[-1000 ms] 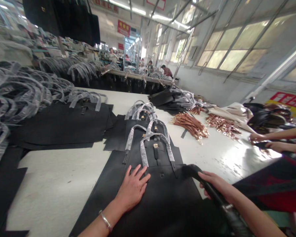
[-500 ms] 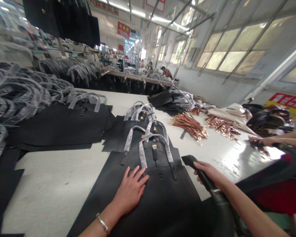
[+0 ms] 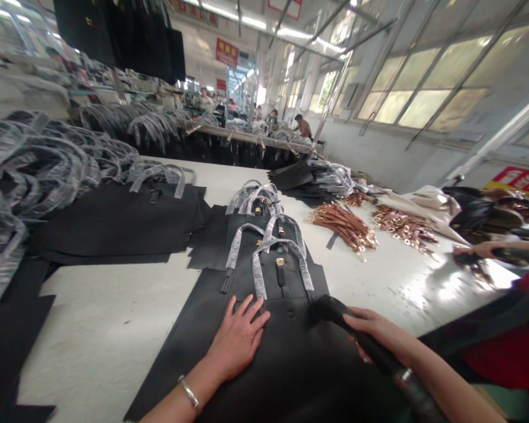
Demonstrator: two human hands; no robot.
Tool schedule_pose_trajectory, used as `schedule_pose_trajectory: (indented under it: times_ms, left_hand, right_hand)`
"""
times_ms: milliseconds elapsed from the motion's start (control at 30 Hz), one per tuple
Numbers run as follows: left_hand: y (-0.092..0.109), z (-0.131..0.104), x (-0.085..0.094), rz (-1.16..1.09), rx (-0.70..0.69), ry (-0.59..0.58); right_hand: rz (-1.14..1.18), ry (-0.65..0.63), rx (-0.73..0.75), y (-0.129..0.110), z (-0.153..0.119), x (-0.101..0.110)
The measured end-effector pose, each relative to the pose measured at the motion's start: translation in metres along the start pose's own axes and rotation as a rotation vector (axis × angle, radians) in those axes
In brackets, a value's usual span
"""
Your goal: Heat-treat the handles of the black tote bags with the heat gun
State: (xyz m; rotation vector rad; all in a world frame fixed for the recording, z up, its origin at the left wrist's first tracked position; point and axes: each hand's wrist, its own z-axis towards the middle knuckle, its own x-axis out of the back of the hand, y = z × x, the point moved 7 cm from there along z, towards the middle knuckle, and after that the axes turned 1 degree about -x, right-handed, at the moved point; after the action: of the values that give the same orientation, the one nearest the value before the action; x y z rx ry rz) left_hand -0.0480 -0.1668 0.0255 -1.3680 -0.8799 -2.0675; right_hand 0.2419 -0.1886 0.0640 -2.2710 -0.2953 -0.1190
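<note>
Flat on a black leather panel [image 3: 291, 364] lies my left hand [image 3: 242, 335], fingers spread, just below a plastic-wrapped handle [image 3: 259, 273]. My right hand [image 3: 370, 329] is wrapped round a black hose nozzle [image 3: 335, 309], whose tip is over the panel's upper right part, at the lower end of the handle. A gold buckle [image 3: 281, 262] on a short black strap sits between the handle's two ends. More black panels with wrapped handles overlap behind this one.
Black panels [image 3: 119, 223] with wrapped handles are piled at the left. Brown straps with gold clasps [image 3: 344, 226] lie at the right on the white table [image 3: 114, 329]. Another person's hand [image 3: 480, 251] holds a dark tool at the far right.
My right hand has moved the nozzle left, from beside the panel to over its upper right part. My left hand stays on the panel. The whole view has shifted slightly.
</note>
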Motion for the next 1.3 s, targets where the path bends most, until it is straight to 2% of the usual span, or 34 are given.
schedule_pose_trajectory:
  times_ms: [133,333,467,567,667,767,867,1033,1200,1300]
  left_hand:
    - [0.001,0.000,0.001,0.000,0.002,-0.001]
    - [0.002,0.001,0.001,-0.005,0.013,-0.013]
    - [0.002,0.001,0.004,-0.010,0.016,-0.008]
    - [0.002,0.001,0.005,-0.016,0.012,-0.018]
    - [0.002,0.000,0.004,-0.021,0.016,-0.016]
    - [0.000,0.000,0.002,-0.026,0.017,0.008]
    - [0.001,0.001,0.001,-0.025,0.012,0.006]
    - [0.001,0.001,0.001,-0.021,0.026,-0.028]
    - [0.002,0.001,0.003,-0.015,0.012,-0.020]
    - [0.001,0.001,0.002,-0.021,0.010,-0.035]
  right_hand:
    - [-0.016,-0.006,0.015,-0.013,0.011,-0.003]
    - [-0.055,-0.132,-0.076,-0.006,-0.004,-0.011]
    - [-0.008,-0.037,0.007,-0.015,0.011,-0.012]
    - [0.034,0.094,0.090,-0.024,0.018,0.009]
    - [0.048,0.174,0.076,-0.017,0.009,0.043]
    - [0.028,0.143,-0.042,0.003,-0.001,0.065]
    - [0.025,0.082,-0.078,0.011,0.000,0.067]
    - [0.024,0.088,-0.047,-0.010,0.022,0.064]
    - [0.074,0.174,0.004,-0.042,0.056,0.076]
    - [0.066,0.168,-0.019,-0.054,0.078,0.079]
